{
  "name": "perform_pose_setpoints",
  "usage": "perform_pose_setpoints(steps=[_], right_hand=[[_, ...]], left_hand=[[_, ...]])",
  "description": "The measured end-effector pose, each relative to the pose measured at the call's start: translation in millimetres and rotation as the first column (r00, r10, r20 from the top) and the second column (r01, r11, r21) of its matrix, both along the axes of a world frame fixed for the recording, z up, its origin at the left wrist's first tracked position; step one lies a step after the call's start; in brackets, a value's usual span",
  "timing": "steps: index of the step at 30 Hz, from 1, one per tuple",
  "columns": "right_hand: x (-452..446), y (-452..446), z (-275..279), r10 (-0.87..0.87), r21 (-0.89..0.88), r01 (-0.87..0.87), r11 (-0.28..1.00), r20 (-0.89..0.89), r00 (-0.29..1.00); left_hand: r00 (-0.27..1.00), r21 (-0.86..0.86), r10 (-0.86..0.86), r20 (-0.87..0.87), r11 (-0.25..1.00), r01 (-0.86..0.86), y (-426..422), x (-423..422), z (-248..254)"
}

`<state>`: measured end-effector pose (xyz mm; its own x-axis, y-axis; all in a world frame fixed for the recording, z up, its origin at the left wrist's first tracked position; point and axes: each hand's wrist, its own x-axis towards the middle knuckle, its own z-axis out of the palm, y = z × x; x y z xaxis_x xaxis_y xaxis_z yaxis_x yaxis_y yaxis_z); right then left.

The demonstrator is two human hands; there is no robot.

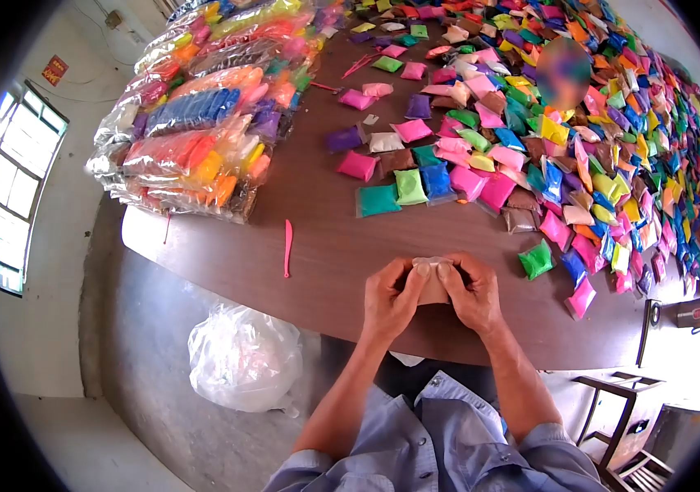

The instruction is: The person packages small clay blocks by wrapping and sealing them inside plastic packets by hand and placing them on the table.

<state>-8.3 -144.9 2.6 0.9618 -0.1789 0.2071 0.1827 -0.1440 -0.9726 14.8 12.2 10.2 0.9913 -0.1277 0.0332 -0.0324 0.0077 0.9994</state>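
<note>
Being pinched by left hand (pixel 391 297) and right hand (pixel 475 297): small brownish plastic packet (pixel 433 292). It's held near brown table (pixel 333 275)'s front edge.

Room surroundings. At left, a window (pixel 22 184) with a dark green frame and several panes is set in a pale wall (pixel 50 344); a small red paper sign (pixel 55 70) with yellow markings hangs above and to its right. Below, a translucent, bulging plastic bag (pixel 245 358) rests on the grey floor (pixel 149 328). At lower right stands a dark-framed piece of furniture (pixel 630 392) with slats near its base.
</note>
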Motion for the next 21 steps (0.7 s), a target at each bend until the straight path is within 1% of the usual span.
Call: perform_pose_setpoints(steps=[2,3,5,7,8,9,11,12,14,15,17,19,21], right_hand=[[-1,0,5,0.008,-0.022,-0.008,1.0,-0.005,1.0],[-2,0,9,0.011,-0.041,-0.012,0.999,-0.034,0.999],[-2,0,10,0.023,-0.058,-0.026,0.998,-0.059,0.998],[-3,-1,7,-0.005,-0.082,0.003,0.997,-0.024,1.0],[-5,-1,6,-0.032,-0.061,0.026,0.998,-0.087,0.996],[-5,-2,5,-0.006,-0.053,0.002,0.999,-0.077,0.997],[-4,-3,3,-0.048,-0.096,0.043,0.994,-0.048,0.998],[-4,-3,2,-0.02,-0.085,0.016,0.996,-0.041,0.999],[-5,-4,1,-0.031,-0.096,0.025,0.995,-0.068,0.997],[-4,-2,3,-0.012,-0.093,0.007,0.996,-0.062,0.998],[-4,0,6,-0.024,-0.155,0.025,0.988,0.006,1.0],[-2,0,6,0.005,-0.185,0.003,0.983,0.046,0.999],[-2,-3,1,-0.024,-0.23,0.035,0.973,0.05,0.998]], left_hand=[[1.0,0.046,-0.01,0.017,0.999,0.009,2,1,-4],[1.0,0.048,-0.003,0.02,0.999,0.002,3,1,-3],[0.989,0.133,0.019,0.148,0.99,-0.039,2,1,1],[0.991,0.144,0.011,0.137,0.989,-0.031,3,1,4],[0.993,0.154,-0.004,0.121,0.988,-0.014,3,1,5],[0.991,0.161,0.019,0.131,0.986,-0.041,2,1,7],[0.996,-0.023,0.025,0.081,0.999,-0.023,-1,-1,9],[0.994,0.028,0.002,0.106,1.0,-0.005,1,0,10],[0.988,0.099,-0.041,0.152,0.995,0.026,4,2,7],[0.987,0.103,-0.023,0.158,0.995,0.007,4,4,1],[0.989,0.019,-0.044,0.144,0.999,0.042,3,4,-9],[0.989,0.027,-0.028,0.142,0.999,0.024,2,4,-8],[0.981,0.059,-0.009,0.194,0.998,-0.002,0,4,-6]])
